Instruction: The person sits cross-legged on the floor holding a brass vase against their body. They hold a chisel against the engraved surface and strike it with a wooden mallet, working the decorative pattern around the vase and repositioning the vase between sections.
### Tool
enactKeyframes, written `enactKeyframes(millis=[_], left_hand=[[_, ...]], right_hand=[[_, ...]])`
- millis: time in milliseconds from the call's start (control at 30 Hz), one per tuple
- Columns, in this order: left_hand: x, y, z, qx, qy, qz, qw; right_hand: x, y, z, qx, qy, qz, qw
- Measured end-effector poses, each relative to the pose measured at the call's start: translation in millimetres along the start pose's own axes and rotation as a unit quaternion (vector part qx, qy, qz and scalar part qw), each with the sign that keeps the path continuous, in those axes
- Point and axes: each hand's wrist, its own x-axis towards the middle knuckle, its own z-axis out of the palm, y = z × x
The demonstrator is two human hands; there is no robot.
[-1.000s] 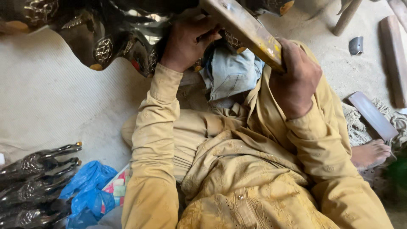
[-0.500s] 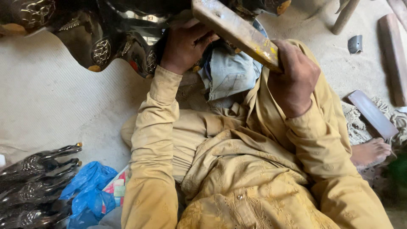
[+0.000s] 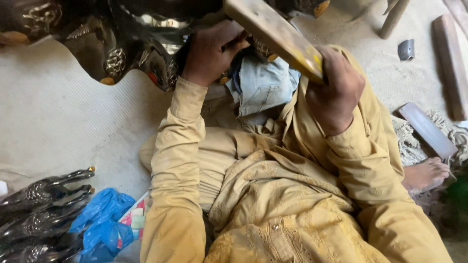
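My right hand (image 3: 334, 92) grips one end of a flat wooden bat (image 3: 273, 31) with yellow paint marks, which slants up to the left. My left hand (image 3: 209, 51) is closed around a small tool pressed against a large shiny dark metal piece (image 3: 117, 44) with embossed ornaments, which spans the top left. A pale blue cloth (image 3: 263, 85) lies under the metal piece on my lap. Both arms wear mustard-yellow sleeves.
Several dark embossed metal pieces (image 3: 41, 209) lie stacked at the bottom left beside a blue plastic bag (image 3: 100, 226). Wooden blocks (image 3: 426, 129) and a long plank (image 3: 451, 53) lie on the dusty floor at the right, near a bare foot (image 3: 424, 173). A small grey object (image 3: 406, 49) lies farther back.
The wooden bat has swung slightly left and up in my right hand. My left hand has stayed on the metal piece.
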Motion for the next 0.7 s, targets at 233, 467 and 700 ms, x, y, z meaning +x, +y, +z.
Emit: enactKeyframes(millis=[233,467,700], left_hand=[[1,-2,0,0.070,0.017,0.045,0.996],[-6,-4,5,0.027,0.026,0.038,0.999],[-4,-2,4,0.051,0.018,0.012,0.998]], right_hand=[[-9,15,10,0.010,-0.046,0.058,0.997],[-14,15,5,-0.012,-0.016,0.018,1.000],[-3,5,7,-0.058,-0.093,0.086,0.990]])
